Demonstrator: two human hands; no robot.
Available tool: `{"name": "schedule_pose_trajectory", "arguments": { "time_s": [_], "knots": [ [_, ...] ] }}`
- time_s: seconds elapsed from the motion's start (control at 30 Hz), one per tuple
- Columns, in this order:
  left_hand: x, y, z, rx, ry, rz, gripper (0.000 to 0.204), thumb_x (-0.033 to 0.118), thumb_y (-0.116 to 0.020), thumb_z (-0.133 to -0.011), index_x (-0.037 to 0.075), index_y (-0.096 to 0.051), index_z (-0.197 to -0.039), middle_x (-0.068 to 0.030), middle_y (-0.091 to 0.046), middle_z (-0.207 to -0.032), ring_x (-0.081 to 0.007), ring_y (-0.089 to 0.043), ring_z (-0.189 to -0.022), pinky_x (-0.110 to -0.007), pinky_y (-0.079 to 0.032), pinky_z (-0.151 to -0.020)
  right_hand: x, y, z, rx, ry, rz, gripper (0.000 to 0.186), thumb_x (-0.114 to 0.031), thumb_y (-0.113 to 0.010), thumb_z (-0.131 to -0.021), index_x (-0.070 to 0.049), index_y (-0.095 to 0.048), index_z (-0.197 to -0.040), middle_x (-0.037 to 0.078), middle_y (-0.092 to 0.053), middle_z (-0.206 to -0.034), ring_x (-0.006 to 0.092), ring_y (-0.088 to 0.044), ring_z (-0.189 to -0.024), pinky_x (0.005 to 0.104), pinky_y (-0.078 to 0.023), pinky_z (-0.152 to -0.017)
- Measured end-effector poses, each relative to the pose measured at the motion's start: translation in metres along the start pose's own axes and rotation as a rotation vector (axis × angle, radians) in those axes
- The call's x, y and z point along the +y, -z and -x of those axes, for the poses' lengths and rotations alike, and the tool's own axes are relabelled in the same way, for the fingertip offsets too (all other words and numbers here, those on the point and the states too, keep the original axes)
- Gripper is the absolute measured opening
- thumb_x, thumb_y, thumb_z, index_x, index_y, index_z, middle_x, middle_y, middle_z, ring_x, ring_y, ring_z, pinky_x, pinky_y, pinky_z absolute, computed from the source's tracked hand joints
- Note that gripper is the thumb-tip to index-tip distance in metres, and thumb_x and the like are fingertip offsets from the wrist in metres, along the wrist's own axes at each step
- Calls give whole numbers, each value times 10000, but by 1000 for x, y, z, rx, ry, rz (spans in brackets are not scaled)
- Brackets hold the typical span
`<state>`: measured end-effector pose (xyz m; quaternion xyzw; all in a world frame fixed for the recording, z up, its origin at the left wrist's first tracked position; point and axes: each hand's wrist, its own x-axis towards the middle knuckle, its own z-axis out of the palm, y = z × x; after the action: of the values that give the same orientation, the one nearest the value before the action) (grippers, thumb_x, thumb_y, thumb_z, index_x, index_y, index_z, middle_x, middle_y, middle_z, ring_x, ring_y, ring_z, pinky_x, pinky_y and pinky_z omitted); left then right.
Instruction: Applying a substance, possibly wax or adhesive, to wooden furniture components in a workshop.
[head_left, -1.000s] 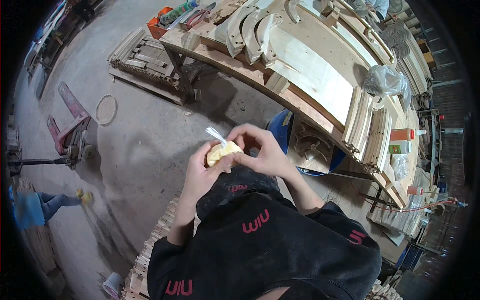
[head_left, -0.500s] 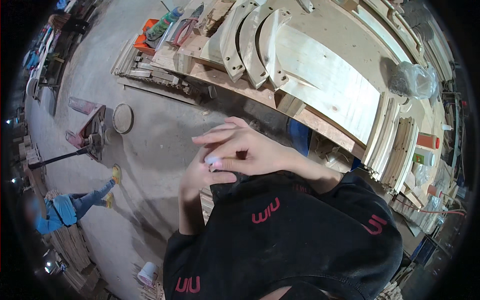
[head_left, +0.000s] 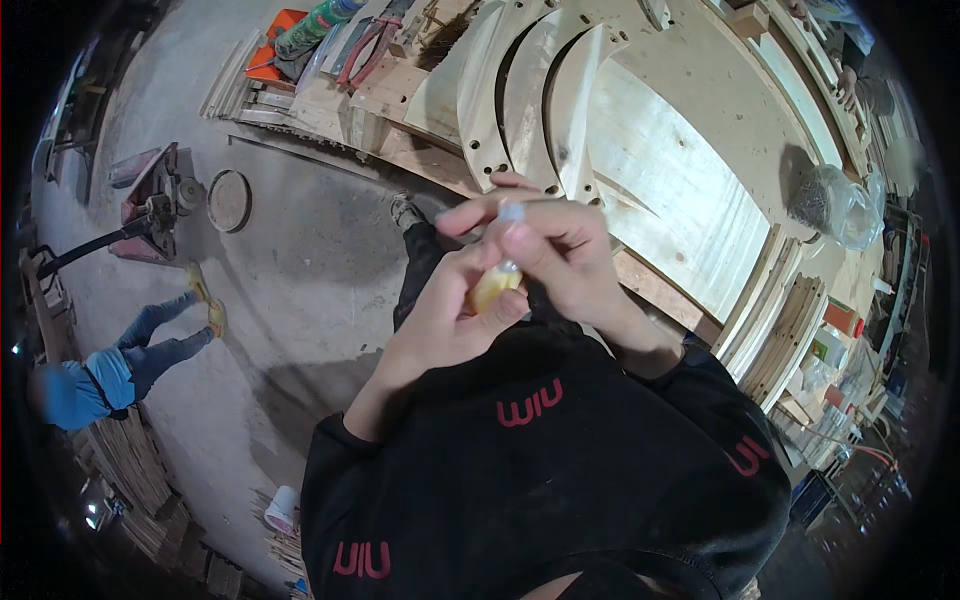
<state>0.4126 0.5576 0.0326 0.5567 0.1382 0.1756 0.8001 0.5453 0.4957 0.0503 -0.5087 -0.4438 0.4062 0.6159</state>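
Observation:
A small plastic bag of something yellow [head_left: 492, 292] is cupped in my left hand [head_left: 465, 305], held out above my dark clothing. My right hand [head_left: 560, 245] pinches the bag's gathered clear top between thumb and fingers, its other fingers curling over my left hand. Just beyond both hands, three curved wooden pieces with holes [head_left: 540, 95] lie along the near edge of a wooden workbench [head_left: 680, 190].
A red pallet jack [head_left: 140, 225] stands left on the concrete floor by a round lid [head_left: 230, 200]. A person in blue [head_left: 110, 380] is at the lower left. The bench holds stacked strips [head_left: 790, 340], a clear bag [head_left: 835, 210] and an orange bin [head_left: 268, 65] with tools.
My hands have risen toward the bench, and the right now grips the bag's top. One foot has come into view. The person in blue has shifted at the left.

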Motion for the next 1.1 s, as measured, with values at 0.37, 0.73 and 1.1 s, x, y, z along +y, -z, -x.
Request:
{"name": "schedule_pose_trajectory", "arguments": {
  "time_s": [0.37, 0.73, 1.1],
  "knots": [
    [39, 38, -42, -78, 99, 33, 372, 307, -355, -949, 24, -465, -736, -12, -459, -613, -68, -412, -570, -224, -340, -527, -6, -15, -59, 290, 92, -381, 297, -140, -453, -913, 72, -605, -771, 159, -590, -969, 187, -588, -868, 273, -479, -758],
    [58, 97, -38, 60, 98, 173, 356, 315, -355, -948, 36, -449, -749, -14, -444, -632, -98, -471, -628, -233, -388, -605, 16, -45, -134, 132, 50, -417, 242, -97, -445, -902, 66, -594, -802, 134, -591, -900, 211, -585, -887, 300, -399, -889],
    [9, 198, 11, 470, 305, 663, 312, 280, -391, -925, 9, -522, -842, -29, -506, -672, -109, -510, -653, -237, -423, -624, 110, 3, -285, -101, -110, 1078, 202, -199, -622, -807, -45, -636, -936, 69, -643, -909, 144, -614, -824, 281, -481, -732]
  ]
}}
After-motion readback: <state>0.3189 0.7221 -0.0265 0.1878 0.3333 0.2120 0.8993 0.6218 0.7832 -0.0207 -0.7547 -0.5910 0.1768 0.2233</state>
